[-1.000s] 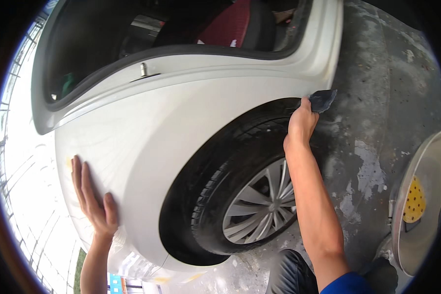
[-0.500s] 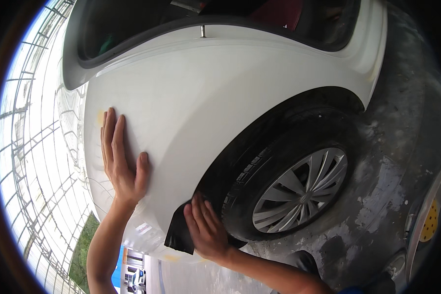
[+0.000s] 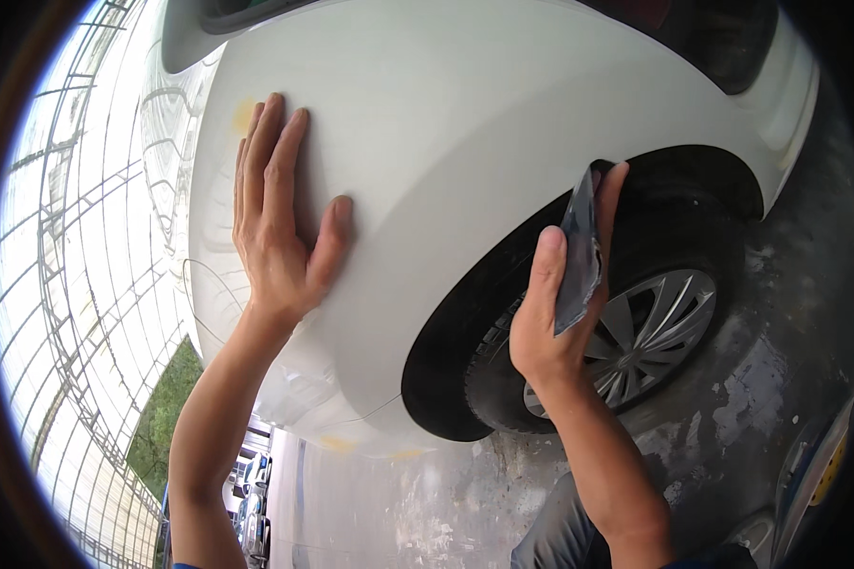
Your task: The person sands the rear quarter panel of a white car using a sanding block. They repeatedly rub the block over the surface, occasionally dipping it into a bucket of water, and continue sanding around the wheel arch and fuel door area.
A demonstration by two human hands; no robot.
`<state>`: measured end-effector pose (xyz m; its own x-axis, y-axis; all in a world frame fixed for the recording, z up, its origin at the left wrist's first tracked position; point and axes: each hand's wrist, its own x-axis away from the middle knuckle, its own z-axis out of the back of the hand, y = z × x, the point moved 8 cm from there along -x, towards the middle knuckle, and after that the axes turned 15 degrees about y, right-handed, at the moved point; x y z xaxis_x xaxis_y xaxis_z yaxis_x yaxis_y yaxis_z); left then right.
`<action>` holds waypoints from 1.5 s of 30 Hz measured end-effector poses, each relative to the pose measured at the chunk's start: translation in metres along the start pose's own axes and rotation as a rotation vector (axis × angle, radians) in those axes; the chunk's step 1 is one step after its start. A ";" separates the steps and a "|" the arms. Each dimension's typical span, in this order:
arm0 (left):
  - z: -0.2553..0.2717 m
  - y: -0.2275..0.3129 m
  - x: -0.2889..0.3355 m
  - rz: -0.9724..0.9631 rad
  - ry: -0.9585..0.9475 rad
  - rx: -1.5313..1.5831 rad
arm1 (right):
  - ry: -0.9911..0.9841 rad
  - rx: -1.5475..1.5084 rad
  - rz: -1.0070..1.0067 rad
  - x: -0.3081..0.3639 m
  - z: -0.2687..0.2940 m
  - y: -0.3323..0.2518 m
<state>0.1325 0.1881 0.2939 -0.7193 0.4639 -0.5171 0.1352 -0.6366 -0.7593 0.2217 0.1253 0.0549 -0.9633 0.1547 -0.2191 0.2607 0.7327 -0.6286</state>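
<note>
My left hand (image 3: 280, 223) lies flat on the white car body panel (image 3: 427, 104), fingers stretched out and thumb apart. Just beyond its fingertips is a faint yellow patch (image 3: 244, 116) on the paint. My right hand (image 3: 555, 332) is raised in front of the wheel arch, holding a dark grey sandpaper sheet (image 3: 579, 261) between the thumb and the fingers. The sheet stands on edge and looks bent, with its ragged rim showing. Most of the right fingers are hidden behind it. Behind this hand are the black tyre (image 3: 493, 370) and the silver wheel (image 3: 669, 313).
Dark car windows (image 3: 721, 47) border the panel at the top. More yellowish patches (image 3: 337, 443) mark the lower bodywork. Grey stained floor (image 3: 740, 379) lies at right, with another vehicle's edge (image 3: 807, 474) beyond. My trouser leg (image 3: 555, 531) shows at the bottom.
My right hand has lifted the sheet off the panel edge by the wheel arch and moved up and right. My left hand remains flat on the panel. The view has shifted.
</note>
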 end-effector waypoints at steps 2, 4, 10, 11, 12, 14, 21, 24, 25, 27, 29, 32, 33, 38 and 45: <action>0.002 0.002 0.000 -0.010 0.014 0.024 | -0.049 -0.040 0.014 0.031 -0.022 -0.011; 0.001 0.002 -0.003 -0.039 0.025 0.037 | -0.178 0.057 0.191 0.080 -0.036 -0.038; 0.001 0.004 -0.005 -0.039 0.026 0.046 | -0.441 0.125 0.178 0.223 -0.038 -0.034; 0.002 0.003 -0.006 -0.048 0.024 0.039 | -0.504 0.103 0.206 0.251 -0.032 -0.029; 0.003 0.002 -0.004 -0.050 0.031 0.036 | -0.571 0.090 0.242 0.265 -0.028 -0.026; -0.002 0.001 -0.002 -0.027 0.032 0.042 | -0.680 0.093 0.234 0.268 -0.015 -0.017; -0.003 0.002 -0.005 -0.022 0.042 0.031 | -0.352 0.090 0.166 0.149 0.030 -0.010; 0.010 -0.003 0.003 -0.024 0.009 -0.021 | -0.325 0.052 0.122 0.114 -0.009 -0.028; 0.011 -0.002 0.001 -0.033 0.015 -0.022 | -0.365 0.004 0.079 0.129 -0.026 -0.036; 0.004 -0.001 0.001 -0.005 0.003 0.003 | -0.410 -0.006 0.028 0.173 -0.043 -0.040; 0.000 0.002 -0.003 -0.021 -0.016 0.004 | -0.454 -0.015 0.023 0.223 -0.036 -0.030; 0.002 0.005 -0.003 -0.008 -0.029 0.002 | -0.471 -0.076 0.018 0.238 -0.035 -0.030; 0.002 0.006 -0.004 -0.005 -0.036 0.003 | -0.460 -0.091 0.022 0.231 -0.036 -0.032; -0.007 0.012 -0.010 -0.009 -0.050 0.001 | -0.071 -0.077 -0.071 0.070 -0.038 -0.042; 0.000 0.003 0.002 0.031 -0.081 -0.033 | 0.556 -0.050 -0.676 -0.107 0.057 0.053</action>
<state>0.1318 0.1866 0.2905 -0.7667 0.3922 -0.5082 0.1799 -0.6286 -0.7566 0.3418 0.1097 0.0026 -0.8052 -0.0323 0.5921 -0.3679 0.8102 -0.4562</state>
